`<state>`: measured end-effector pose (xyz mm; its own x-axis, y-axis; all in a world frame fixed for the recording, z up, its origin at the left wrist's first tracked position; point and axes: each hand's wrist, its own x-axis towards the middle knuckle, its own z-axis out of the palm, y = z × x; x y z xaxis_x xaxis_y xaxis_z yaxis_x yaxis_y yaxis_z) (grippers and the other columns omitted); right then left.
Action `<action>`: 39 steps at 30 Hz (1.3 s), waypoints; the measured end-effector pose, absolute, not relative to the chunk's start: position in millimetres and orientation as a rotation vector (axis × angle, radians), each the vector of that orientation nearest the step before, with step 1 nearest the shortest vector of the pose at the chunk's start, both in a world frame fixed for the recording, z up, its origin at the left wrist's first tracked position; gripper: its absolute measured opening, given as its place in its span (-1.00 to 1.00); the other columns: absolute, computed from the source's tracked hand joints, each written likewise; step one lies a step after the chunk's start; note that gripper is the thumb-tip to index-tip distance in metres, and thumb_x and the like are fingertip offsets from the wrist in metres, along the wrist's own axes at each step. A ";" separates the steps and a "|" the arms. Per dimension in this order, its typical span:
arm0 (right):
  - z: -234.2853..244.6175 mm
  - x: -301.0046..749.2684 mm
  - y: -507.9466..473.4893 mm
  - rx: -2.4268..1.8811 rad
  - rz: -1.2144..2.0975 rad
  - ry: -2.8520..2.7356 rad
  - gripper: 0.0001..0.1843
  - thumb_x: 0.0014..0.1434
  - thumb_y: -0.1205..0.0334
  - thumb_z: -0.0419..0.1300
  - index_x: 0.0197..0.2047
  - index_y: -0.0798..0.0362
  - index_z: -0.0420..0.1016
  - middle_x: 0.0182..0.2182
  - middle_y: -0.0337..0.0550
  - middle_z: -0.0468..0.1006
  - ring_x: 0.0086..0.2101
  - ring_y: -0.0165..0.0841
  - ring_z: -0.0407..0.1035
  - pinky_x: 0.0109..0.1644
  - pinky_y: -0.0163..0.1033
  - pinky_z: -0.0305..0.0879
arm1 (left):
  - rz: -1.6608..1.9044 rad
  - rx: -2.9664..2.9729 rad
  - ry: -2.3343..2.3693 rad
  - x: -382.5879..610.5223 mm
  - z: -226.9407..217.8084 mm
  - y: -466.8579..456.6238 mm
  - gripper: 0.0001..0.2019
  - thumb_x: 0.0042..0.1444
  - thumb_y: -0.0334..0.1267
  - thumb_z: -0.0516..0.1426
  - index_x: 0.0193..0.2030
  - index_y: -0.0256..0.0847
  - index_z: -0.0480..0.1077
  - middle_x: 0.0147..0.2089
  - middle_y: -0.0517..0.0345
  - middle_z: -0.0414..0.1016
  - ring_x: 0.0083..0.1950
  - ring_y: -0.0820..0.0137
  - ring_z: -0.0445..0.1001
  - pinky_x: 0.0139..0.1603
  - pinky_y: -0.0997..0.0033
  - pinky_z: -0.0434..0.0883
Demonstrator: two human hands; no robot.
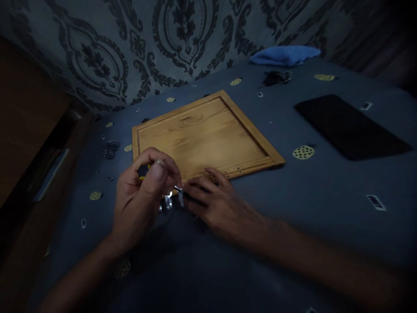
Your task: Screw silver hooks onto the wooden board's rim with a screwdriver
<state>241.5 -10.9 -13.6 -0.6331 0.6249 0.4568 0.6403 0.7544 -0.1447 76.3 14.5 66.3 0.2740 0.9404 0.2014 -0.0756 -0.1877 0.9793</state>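
Hardware [168,201] between left grip [138,195] and right grip [216,202].

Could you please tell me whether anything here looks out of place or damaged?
Nothing looks clearly damaged or spilled. A few tiny bits loose on the blue cover, left of the left hand, look slightly out of place, scattered apart from the wooden panel; they are too small to identify.

Blue Cloth [285,55], Black Slab [353,126] Rest on Pineapple-Print Sheet [234,265]

The cloth lies bunched at the far side, near a damask-patterned wall [140,41], with a small dark bundle [276,78] just in front. The flat slab sits at right. At left stands brown wooden furniture [28,95] with a shadowed opening.
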 end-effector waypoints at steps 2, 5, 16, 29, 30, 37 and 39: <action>-13.9 241.6 -10.8 -0.957 -0.056 -2.471 -0.82 0.40 0.30 0.16 -0.05 0.05 0.60 -0.02 -0.09 0.64 0.03 -0.16 0.38 0.29 0.23 0.15 | 1.141 1.451 0.832 75.9 68.9 17.9 -0.70 0.29 0.01 0.21 -0.33 -0.16 0.45 -0.50 0.26 0.29 -0.47 0.47 0.28 -0.37 0.40 0.33; -14.5 241.7 -10.6 -0.958 -0.078 -2.474 -0.83 0.39 0.32 0.17 -0.06 0.03 0.60 -0.01 -0.07 0.64 0.03 -0.15 0.39 0.28 0.22 0.16 | 1.062 1.491 0.808 73.0 75.5 24.5 -0.73 0.30 -0.03 0.21 -0.32 -0.16 0.47 -0.53 0.28 0.28 -0.47 0.46 0.31 -0.31 0.38 0.40; -17.5 241.5 -8.9 -0.907 -0.110 -2.377 -0.83 0.36 0.39 0.16 -0.11 0.07 0.59 -0.07 -0.11 0.65 -0.01 -0.16 0.39 0.22 0.19 0.20 | 0.714 1.824 0.783 56.9 96.2 38.3 -0.72 0.38 -0.05 0.12 -0.25 -0.18 0.47 -0.31 0.16 0.52 -0.24 0.40 0.50 -0.16 0.41 0.42; -12.4 245.4 -16.9 -0.973 -0.022 -2.501 -0.75 0.44 0.29 0.06 0.08 0.05 0.51 0.08 -0.03 0.56 0.11 -0.15 0.28 0.29 0.25 0.11 | 0.456 1.933 0.942 52.9 100.4 24.2 -0.75 0.31 0.02 0.11 -0.22 -0.07 0.49 -0.32 0.21 0.53 -0.31 0.36 0.49 -0.31 0.48 0.38; -9.9 246.5 -18.0 -0.967 -0.011 -2.561 -0.72 0.45 0.28 0.04 0.13 0.04 0.48 0.12 -0.05 0.53 0.14 -0.16 0.26 0.30 0.26 0.10 | 0.463 1.923 1.013 52.4 96.9 23.1 -0.71 0.29 0.05 0.12 -0.27 -0.08 0.49 -0.33 0.19 0.53 -0.29 0.32 0.49 -0.27 0.45 0.39; 4.5 254.8 -20.4 -1.013 -0.153 -2.718 -0.69 0.41 0.24 0.07 0.17 -0.03 0.46 0.18 -0.24 0.49 0.13 -0.20 0.24 0.24 0.19 0.22 | 0.613 1.936 0.999 57.6 66.5 32.4 -0.54 0.20 0.19 0.12 -0.52 -0.12 0.41 -0.50 0.19 0.44 -0.43 0.33 0.43 -0.41 0.46 0.33; 4.9 254.5 -20.8 -1.012 -0.170 -2.722 -0.70 0.39 0.22 0.11 0.15 -0.05 0.47 0.17 -0.26 0.49 0.12 -0.20 0.25 0.22 0.18 0.24 | 0.618 1.982 0.976 55.1 59.3 34.7 -0.52 0.25 0.18 0.06 -0.52 -0.13 0.37 -0.54 0.19 0.42 -0.48 0.35 0.38 -0.44 0.46 0.34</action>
<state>254.5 -20.8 4.9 -0.7341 0.6289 0.2560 0.6559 0.7543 0.0278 55.1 34.7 59.3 0.5782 0.8130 0.0681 0.4091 -0.3611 0.8380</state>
